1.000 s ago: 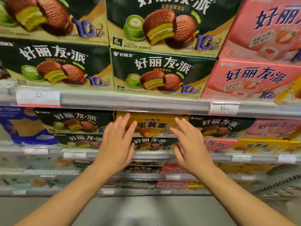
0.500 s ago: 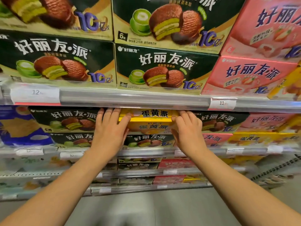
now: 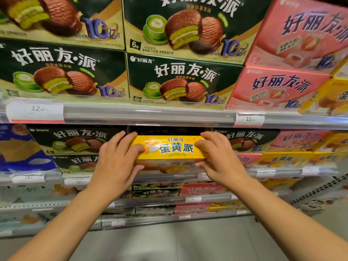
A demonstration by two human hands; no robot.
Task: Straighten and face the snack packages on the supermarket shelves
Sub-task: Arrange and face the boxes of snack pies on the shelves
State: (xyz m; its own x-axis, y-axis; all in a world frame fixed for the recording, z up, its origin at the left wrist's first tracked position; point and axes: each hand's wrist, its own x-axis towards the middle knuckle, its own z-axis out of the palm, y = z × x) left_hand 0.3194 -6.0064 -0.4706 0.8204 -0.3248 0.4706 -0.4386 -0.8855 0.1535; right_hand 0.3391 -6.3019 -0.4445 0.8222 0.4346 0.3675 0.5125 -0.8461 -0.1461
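Here, a yellow box (image 3: 170, 147) is clamped at its left end by the left hand (image 3: 115, 164) and at its right end by the right hand (image 3: 221, 159), at the second shelf (image 3: 273, 173).

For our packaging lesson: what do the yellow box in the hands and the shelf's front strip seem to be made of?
Yellow box: likely printed cardboard, slightly glossy; crisp folded edges. Shelf strip: seemingly clear glossy plastic over grey; price labels show through it.

The yellow box (image 3: 170, 149) looks like printed cardboard with a smooth, slightly glossy face. The dark green boxes (image 3: 184, 80) and pink boxes (image 3: 278, 87) share that satin card finish. The shelf rail (image 3: 150, 115) is clear, shiny plastic over grey metal, holding matt white paper price labels (image 3: 249, 119).
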